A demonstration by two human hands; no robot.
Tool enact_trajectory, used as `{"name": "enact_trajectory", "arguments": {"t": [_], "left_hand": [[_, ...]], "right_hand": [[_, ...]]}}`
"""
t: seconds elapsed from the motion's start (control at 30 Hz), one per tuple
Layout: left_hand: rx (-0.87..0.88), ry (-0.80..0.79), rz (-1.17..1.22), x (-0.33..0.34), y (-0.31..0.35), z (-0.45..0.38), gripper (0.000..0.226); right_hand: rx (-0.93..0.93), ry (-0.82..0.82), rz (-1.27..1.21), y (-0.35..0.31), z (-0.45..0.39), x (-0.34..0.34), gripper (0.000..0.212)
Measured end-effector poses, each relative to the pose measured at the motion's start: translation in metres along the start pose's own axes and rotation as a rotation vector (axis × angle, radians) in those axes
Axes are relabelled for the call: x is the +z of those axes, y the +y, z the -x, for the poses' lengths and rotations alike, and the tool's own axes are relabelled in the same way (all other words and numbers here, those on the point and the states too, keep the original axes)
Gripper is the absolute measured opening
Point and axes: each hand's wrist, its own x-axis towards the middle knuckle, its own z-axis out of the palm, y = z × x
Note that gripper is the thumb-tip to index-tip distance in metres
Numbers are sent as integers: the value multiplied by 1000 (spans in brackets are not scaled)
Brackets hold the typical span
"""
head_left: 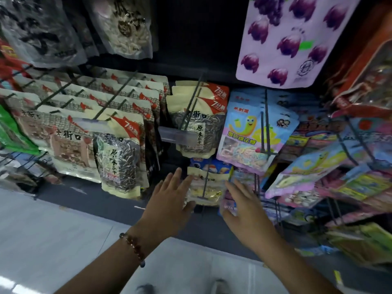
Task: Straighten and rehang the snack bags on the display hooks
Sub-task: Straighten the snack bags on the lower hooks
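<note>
Your left hand [169, 200] and right hand [244, 211], fingers straight, flank a low cream snack bag [206, 185] on its hook [205, 181].

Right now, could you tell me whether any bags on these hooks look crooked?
Yes. The pink bag at lower right hangs sharply tilted, unlike the straight seed bags. Both hands, left and right, reach open toward the small bag low in the middle.

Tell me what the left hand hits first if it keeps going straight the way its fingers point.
Most likely the small cream snack bag on the low hook; the left hand has open fingers already at its left edge, though depth is unclear.
</note>
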Motion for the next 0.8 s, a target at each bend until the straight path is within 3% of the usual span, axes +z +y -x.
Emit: {"name": "enact_trajectory", "arguments": {"t": [0.13,0.37,0.6,0.8], "left_hand": [[140,-50,-6,-2,-26,-6,67],[319,-122,-29,-5,-98,7,69],[362,-110,-118,6,-130,20,70],[342,-125,-137,18,-118,26,69]], "right_hand": [[139,104,-25,-19,7,37,67],[355,120,52,-74,21,95,78],[474,152,85,-101,39,118,78],[466,120,103,-91,56,122,77]]}}
